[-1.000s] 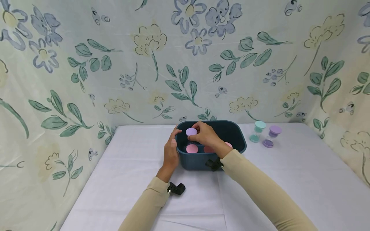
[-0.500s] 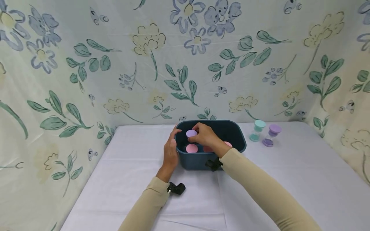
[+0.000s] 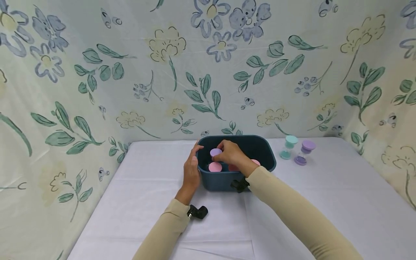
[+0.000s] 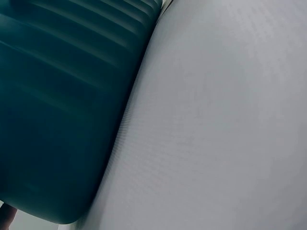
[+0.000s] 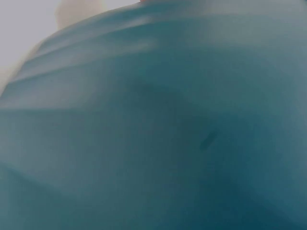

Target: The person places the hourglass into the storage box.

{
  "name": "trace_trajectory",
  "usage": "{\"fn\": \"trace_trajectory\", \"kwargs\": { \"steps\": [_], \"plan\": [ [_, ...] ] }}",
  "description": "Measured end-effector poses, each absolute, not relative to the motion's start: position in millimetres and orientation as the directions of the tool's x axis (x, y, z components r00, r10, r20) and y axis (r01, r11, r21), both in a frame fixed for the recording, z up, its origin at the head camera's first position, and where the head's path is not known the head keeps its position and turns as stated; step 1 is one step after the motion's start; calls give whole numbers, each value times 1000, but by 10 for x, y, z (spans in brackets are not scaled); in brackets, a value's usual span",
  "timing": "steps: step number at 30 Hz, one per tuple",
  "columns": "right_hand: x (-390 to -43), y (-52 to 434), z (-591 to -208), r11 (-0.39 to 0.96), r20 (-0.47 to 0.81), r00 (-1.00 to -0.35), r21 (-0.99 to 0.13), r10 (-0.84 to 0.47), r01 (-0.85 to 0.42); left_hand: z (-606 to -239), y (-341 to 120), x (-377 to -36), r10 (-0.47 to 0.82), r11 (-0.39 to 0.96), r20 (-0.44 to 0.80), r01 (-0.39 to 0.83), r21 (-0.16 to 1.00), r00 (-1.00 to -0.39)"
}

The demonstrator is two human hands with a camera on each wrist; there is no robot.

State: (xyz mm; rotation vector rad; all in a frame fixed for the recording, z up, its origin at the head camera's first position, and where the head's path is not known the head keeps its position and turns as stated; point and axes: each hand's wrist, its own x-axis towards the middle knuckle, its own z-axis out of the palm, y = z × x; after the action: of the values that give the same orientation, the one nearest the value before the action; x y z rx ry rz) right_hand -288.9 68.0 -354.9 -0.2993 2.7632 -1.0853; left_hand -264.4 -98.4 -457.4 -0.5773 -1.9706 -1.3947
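Observation:
A dark blue bin (image 3: 224,182) stands on the white-covered table. My left hand (image 3: 191,171) rests against its left end, with a fingertip right at the rim. My right hand (image 3: 232,153) reaches inside and pinches a purple-topped sand timer (image 3: 215,152) by its cap; its lower part is hidden in the bin. Pink round caps show along the near side, one pink cap (image 3: 215,167) just below the purple one. Other pink tops are partly covered by the right hand. The bin's ridged wall fills much of the left wrist view (image 4: 57,120) and the right wrist view (image 5: 153,120).
To the right of the bin stand a teal sand timer (image 3: 288,147) and a purple sand timer (image 3: 304,153), close together. A floral cloth (image 3: 208,72) hangs behind and at the sides of the table. Small black cameras sit at both wrists.
The purple sand timer has been lowered a little deeper into the bin by my right hand. My left hand has stayed at the bin's left end.

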Motion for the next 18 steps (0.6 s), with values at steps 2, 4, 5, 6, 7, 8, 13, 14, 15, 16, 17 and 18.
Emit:
{"fn": "trace_trajectory", "kwargs": {
  "steps": [2, 4, 5, 6, 7, 8, 13, 14, 15, 16, 17, 18],
  "plan": [
    [-2888, 680, -3550, 717, -85, -967, -688, -239, -117, -4572, -984, -2642, -18, 342, 721, 673, 656, -693],
    [-2889, 681, -3549, 716, -92, -967, -689, -239, -112, -4569, -984, -2640, -21, 349, 719, 669, 656, -695],
    [-2888, 681, -3548, 717, -96, -966, -689, -238, -108, -4570, -985, -2642, -22, 352, 718, 667, 657, -696],
    [-2888, 682, -3548, 719, -99, -966, -687, -238, -107, -4571, -985, -2642, -21, 352, 715, 665, 659, -698],
    [-2888, 682, -3547, 720, -104, -966, -686, -237, -103, -4572, -986, -2643, -20, 351, 714, 664, 661, -700],
    [-2891, 683, -3548, 722, -107, -966, -685, -236, -100, -4573, -987, -2644, -18, 351, 713, 663, 661, -701],
    [-2907, 680, -3550, 726, -119, -965, -681, -235, -92, -4570, -995, -2654, -10, 336, 721, 677, 655, -693],
    [-2909, 679, -3551, 726, -120, -964, -681, -235, -92, -4569, -996, -2656, -10, 336, 723, 679, 653, -690],
    [-2908, 677, -3548, 726, -121, -964, -681, -236, -92, -4568, -995, -2657, -11, 334, 725, 681, 652, -689],
    [-2904, 675, -3545, 727, -121, -964, -680, -235, -92, -4570, -995, -2658, -11, 333, 726, 683, 651, -687],
    [-2901, 674, -3544, 727, -122, -964, -680, -235, -91, -4571, -994, -2657, -12, 333, 726, 682, 651, -688],
    [-2896, 673, -3542, 728, -123, -964, -679, -236, -91, -4573, -994, -2657, -13, 334, 726, 682, 651, -687]
  ]
}}
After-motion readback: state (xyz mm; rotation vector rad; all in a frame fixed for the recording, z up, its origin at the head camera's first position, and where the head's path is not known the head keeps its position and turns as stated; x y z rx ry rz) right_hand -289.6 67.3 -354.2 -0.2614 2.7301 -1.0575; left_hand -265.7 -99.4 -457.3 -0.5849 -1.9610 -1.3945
